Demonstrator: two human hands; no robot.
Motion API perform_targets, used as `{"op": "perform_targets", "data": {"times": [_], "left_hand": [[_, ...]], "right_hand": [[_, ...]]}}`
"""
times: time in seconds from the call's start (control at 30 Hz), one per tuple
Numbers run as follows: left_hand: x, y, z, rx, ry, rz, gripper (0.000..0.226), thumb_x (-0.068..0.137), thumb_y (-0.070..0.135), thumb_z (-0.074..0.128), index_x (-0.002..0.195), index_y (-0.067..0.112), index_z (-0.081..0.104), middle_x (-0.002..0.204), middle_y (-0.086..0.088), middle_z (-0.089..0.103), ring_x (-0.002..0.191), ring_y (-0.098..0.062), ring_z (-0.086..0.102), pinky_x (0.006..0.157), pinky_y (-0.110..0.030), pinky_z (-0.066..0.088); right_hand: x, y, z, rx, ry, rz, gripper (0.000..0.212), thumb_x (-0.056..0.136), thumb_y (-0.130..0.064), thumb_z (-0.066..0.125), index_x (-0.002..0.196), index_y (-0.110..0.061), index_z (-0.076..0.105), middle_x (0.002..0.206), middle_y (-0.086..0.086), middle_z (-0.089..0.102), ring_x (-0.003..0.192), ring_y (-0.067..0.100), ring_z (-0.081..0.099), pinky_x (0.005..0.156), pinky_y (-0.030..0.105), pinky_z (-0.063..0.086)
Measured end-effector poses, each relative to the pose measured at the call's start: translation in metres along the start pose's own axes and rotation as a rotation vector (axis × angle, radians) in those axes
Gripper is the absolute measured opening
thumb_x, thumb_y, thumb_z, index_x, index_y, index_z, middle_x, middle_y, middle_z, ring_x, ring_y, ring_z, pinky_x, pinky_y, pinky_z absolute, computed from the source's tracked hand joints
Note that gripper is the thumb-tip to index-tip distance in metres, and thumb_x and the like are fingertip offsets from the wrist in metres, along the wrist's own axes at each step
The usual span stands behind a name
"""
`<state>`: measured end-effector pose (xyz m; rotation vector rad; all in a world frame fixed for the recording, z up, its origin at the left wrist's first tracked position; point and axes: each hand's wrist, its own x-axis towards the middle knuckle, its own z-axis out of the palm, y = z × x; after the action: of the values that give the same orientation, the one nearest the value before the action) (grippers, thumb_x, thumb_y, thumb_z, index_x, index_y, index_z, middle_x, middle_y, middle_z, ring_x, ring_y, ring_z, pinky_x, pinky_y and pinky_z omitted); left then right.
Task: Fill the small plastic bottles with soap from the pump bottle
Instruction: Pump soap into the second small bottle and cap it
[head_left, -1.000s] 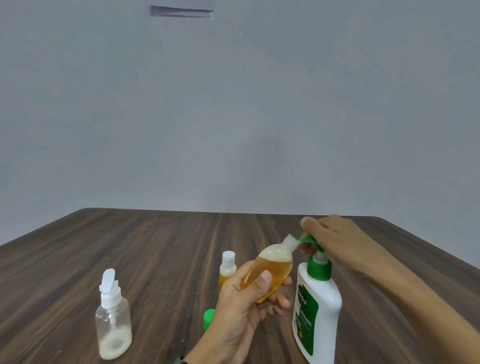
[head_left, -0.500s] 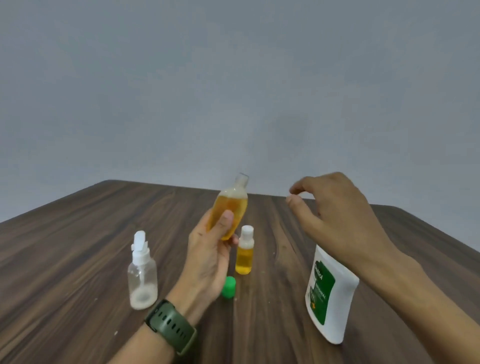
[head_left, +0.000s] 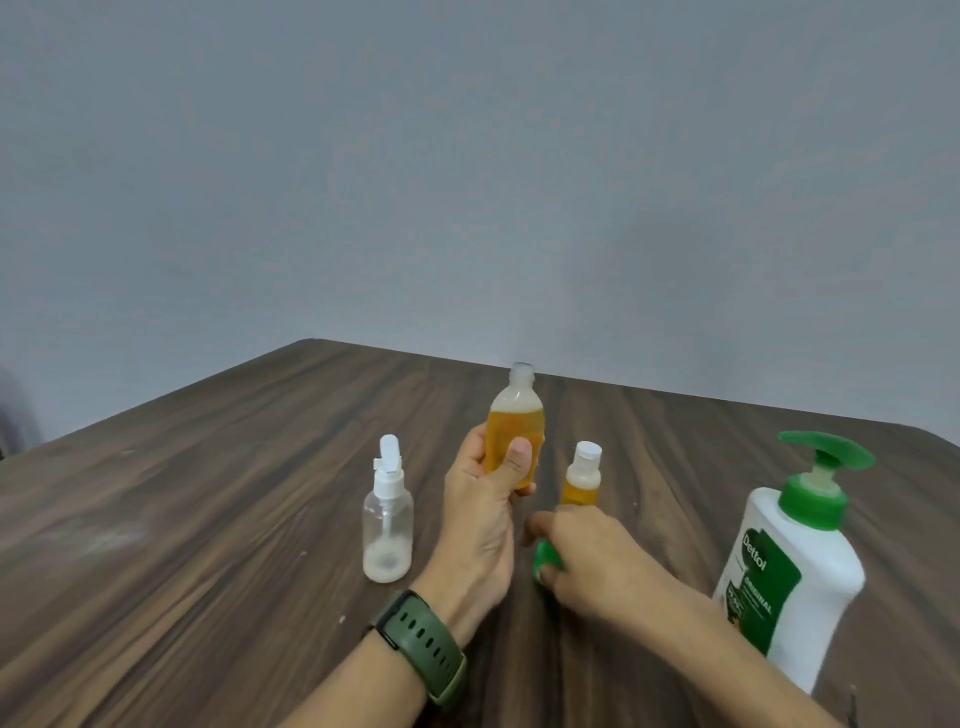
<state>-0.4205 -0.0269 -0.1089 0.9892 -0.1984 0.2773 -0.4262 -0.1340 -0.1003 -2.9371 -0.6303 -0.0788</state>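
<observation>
My left hand grips a small clear bottle filled with orange soap, held upright above the table with its neck uncapped. My right hand is low on the table, its fingers curled round a green cap. Just behind that hand stands a smaller bottle of orange soap with a white cap. A clear spray bottle with a white nozzle stands to the left, nearly empty. The white pump bottle with a green pump head stands at the right.
Everything sits on a dark wooden table whose far edge meets a plain grey wall. A green watch is on my left wrist. The pump bottle stands close to my right forearm.
My left hand carried the orange bottle away from the pump spout and turned it upright. My right hand left the pump head, dropped to the table and closed on the green cap.
</observation>
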Motion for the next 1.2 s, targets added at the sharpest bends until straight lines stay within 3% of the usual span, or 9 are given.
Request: {"op": "perform_targets", "data": {"times": [0.17,0.3,0.43,0.53,0.7,0.9,1.03,1.17,1.2], "left_hand": [[0.0,-0.001,-0.006,0.061,0.034,-0.003,0.007,0.088,0.014,0.058,0.093,0.018,0.061,0.082,0.005,0.069,0.076,-0.011,0.055,0.069,-0.026,0.041],[-0.004,-0.005,-0.007,0.079,0.017,-0.019,0.009,0.089,0.014,0.056,0.097,0.017,0.06,0.085,0.002,0.067,0.08,-0.012,0.056,0.071,-0.028,0.04],[-0.002,-0.004,-0.012,0.12,0.017,-0.022,0.009,0.091,0.014,0.055,0.097,0.018,0.06,0.086,0.003,0.067,0.082,-0.012,0.055,0.072,-0.029,0.041],[-0.004,-0.007,-0.013,0.131,0.007,-0.023,0.01,0.09,0.015,0.056,0.097,0.02,0.061,0.085,0.005,0.068,0.083,-0.011,0.057,0.073,-0.029,0.041],[-0.009,-0.016,-0.008,0.163,-0.027,-0.058,0.011,0.089,0.018,0.058,0.096,0.024,0.063,0.087,0.003,0.068,0.085,-0.013,0.056,0.074,-0.03,0.043],[-0.002,-0.01,-0.005,0.148,-0.093,-0.028,0.012,0.084,0.022,0.059,0.096,0.022,0.063,0.088,0.0,0.07,0.082,-0.011,0.059,0.07,-0.026,0.043],[0.001,-0.007,-0.002,0.141,-0.117,-0.006,0.013,0.087,0.018,0.058,0.098,0.022,0.063,0.089,0.001,0.069,0.086,-0.012,0.059,0.072,-0.027,0.044],[-0.002,-0.011,-0.002,0.123,-0.131,-0.033,0.013,0.087,0.016,0.057,0.098,0.021,0.062,0.085,0.006,0.071,0.085,-0.01,0.061,0.073,-0.027,0.044],[-0.003,-0.012,-0.003,0.128,-0.14,-0.039,0.016,0.084,0.019,0.059,0.1,0.02,0.062,0.087,0.006,0.072,0.085,-0.009,0.062,0.074,-0.028,0.044]], "right_hand": [[0.001,0.001,-0.008,-0.015,0.072,-0.001,0.032,0.085,-0.009,0.05,0.114,-0.021,0.059,0.116,0.008,0.061,0.109,0.026,0.057,0.087,0.033,0.049],[-0.007,0.003,-0.059,0.104,0.379,-0.069,0.03,0.083,-0.01,0.055,0.106,-0.025,0.066,0.103,-0.004,0.066,0.083,0.007,0.052,0.071,0.019,0.042],[-0.004,-0.008,-0.107,0.285,0.608,-0.098,0.027,0.08,-0.007,0.059,0.101,-0.021,0.067,0.089,-0.005,0.063,0.069,0.007,0.054,0.066,0.019,0.043],[0.006,-0.015,-0.116,0.301,0.588,-0.129,0.027,0.081,-0.006,0.058,0.103,-0.019,0.067,0.098,-0.002,0.065,0.07,0.006,0.053,0.063,0.006,0.038],[0.012,-0.01,-0.109,0.245,0.489,-0.127,0.03,0.082,-0.004,0.056,0.104,-0.021,0.067,0.107,-0.002,0.065,0.08,0.006,0.052,0.06,0.004,0.033],[0.021,-0.01,-0.11,0.189,0.457,-0.141,0.031,0.084,-0.003,0.054,0.102,-0.024,0.069,0.095,-0.007,0.056,0.083,0.006,0.048,0.057,0.005,0.028],[0.022,-0.008,-0.118,0.179,0.418,-0.178,0.033,0.083,0.0,0.055,0.101,-0.023,0.07,0.09,-0.009,0.057,0.069,-0.001,0.048,0.05,0.002,0.036],[0.02,-0.007,-0.114,0.126,0.394,-0.167,0.012,0.082,-0.021,0.064,0.09,-0.014,0.07,0.08,-0.001,0.063,0.065,0.007,0.052,0.054,0.015,0.038],[0.022,-0.006,-0.112,0.084,0.4,-0.147,0.021,0.081,-0.033,0.065,0.081,-0.011,0.067,0.075,0.002,0.063,0.063,0.011,0.052,0.053,0.02,0.038]]}}
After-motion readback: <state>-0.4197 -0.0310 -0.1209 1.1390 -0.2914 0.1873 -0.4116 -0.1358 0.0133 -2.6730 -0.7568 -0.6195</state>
